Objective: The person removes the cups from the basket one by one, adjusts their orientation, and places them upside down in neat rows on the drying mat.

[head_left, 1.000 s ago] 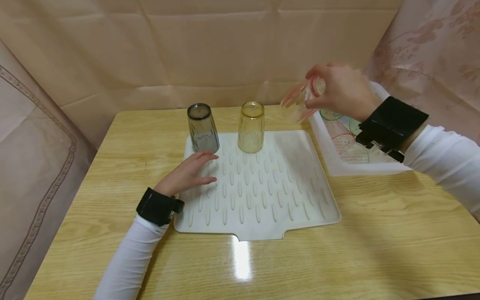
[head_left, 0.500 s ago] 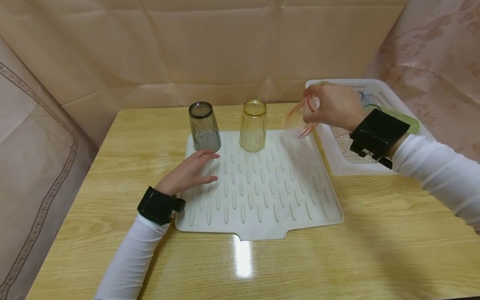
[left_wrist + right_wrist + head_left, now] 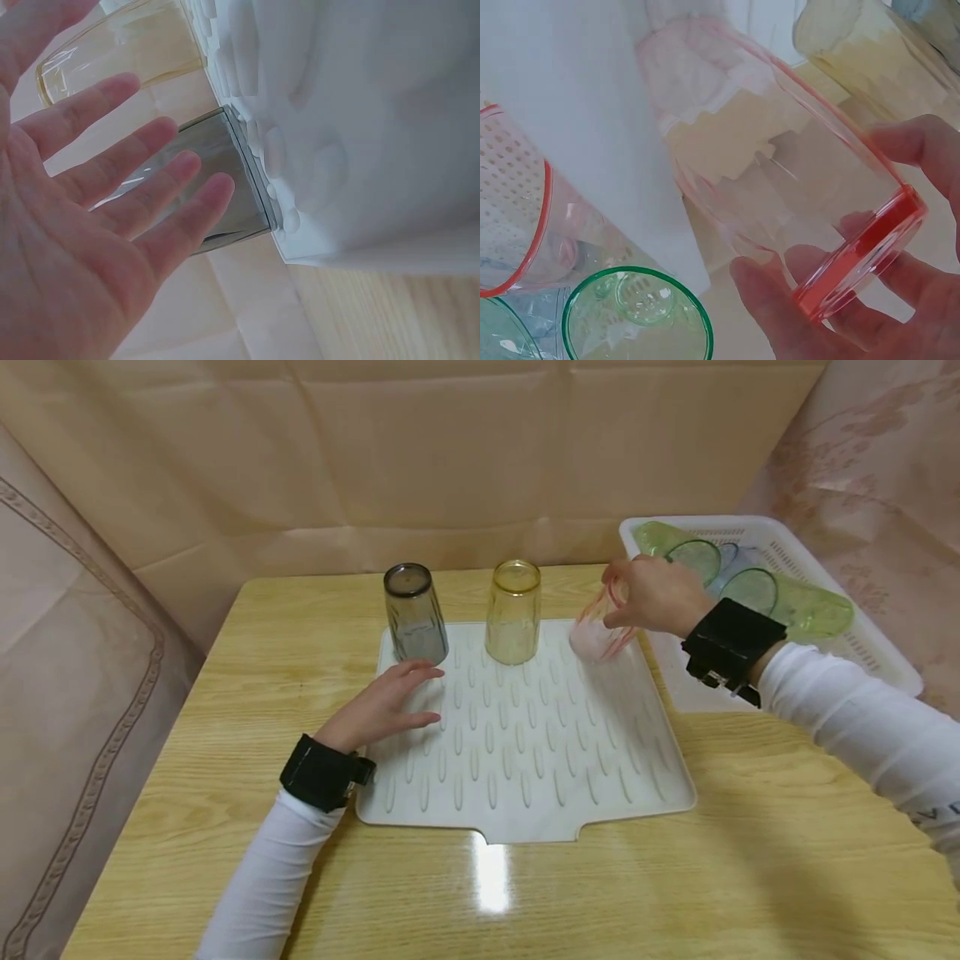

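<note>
My right hand (image 3: 660,596) grips a clear red-tinted drinking glass (image 3: 597,631) by its thick red base, mouth down and tilted, at the back right corner of the white ridged drying mat (image 3: 525,735). I cannot tell whether its rim touches the mat. In the right wrist view my fingers curl round that base (image 3: 862,251). My left hand (image 3: 378,706), fingers spread, is over the mat's left side, just in front of a grey glass (image 3: 416,618) standing upside down. To the right of that one stands an upside-down yellow glass (image 3: 513,618).
A white perforated basket (image 3: 892,668) at the right holds several glasses, among them a green glass (image 3: 813,606) lying on its side. The right wrist view also shows a red-rimmed glass (image 3: 544,217) there. A wood-grain table (image 3: 600,893) lies under everything, with a beige cloth (image 3: 450,460) hanging behind.
My right hand has brought the red-tinted glass down and slightly left, away from the basket and onto or just over the mat's back right corner. The left hand has stayed almost still.
</note>
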Action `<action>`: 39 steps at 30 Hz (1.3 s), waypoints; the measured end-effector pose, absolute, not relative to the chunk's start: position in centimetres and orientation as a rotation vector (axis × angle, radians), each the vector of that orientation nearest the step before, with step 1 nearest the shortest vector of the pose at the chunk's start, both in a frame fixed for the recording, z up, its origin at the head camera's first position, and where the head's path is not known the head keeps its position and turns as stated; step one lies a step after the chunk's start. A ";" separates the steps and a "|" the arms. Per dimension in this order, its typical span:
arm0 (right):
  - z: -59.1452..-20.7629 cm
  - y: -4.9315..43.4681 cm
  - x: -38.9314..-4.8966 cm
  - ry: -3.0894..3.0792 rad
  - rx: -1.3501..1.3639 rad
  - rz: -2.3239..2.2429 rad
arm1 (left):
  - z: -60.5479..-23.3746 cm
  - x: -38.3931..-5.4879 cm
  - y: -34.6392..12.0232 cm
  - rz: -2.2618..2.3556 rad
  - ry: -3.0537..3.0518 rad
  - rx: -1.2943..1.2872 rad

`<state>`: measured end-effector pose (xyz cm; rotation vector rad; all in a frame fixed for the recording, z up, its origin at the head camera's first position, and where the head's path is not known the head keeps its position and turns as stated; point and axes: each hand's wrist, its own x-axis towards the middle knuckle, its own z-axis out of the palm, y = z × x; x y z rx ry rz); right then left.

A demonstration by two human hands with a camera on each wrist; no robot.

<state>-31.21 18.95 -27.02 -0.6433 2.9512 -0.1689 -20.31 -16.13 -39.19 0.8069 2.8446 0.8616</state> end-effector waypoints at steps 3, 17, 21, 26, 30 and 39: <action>-27.2 19.0 -31.3 2.937 -0.615 -0.161 | -39.1 -20.2 -16.1 0.862 2.849 0.821; -27.3 18.3 -32.4 2.912 -0.577 -0.143 | -39.0 -19.9 -16.1 0.849 2.848 0.807; -27.4 18.1 -32.6 2.904 -0.537 -0.170 | -39.1 -19.9 -16.0 0.851 2.847 0.806; -27.5 18.1 -32.8 2.911 -0.512 -0.188 | -39.1 -19.9 -16.0 0.840 2.840 0.806; -27.6 18.1 -32.9 2.916 -0.484 -0.200 | -39.0 -19.8 -16.0 0.817 2.844 0.804; -27.9 18.2 -33.2 2.917 -0.446 -0.260 | -38.9 -19.8 -15.9 0.805 2.845 0.831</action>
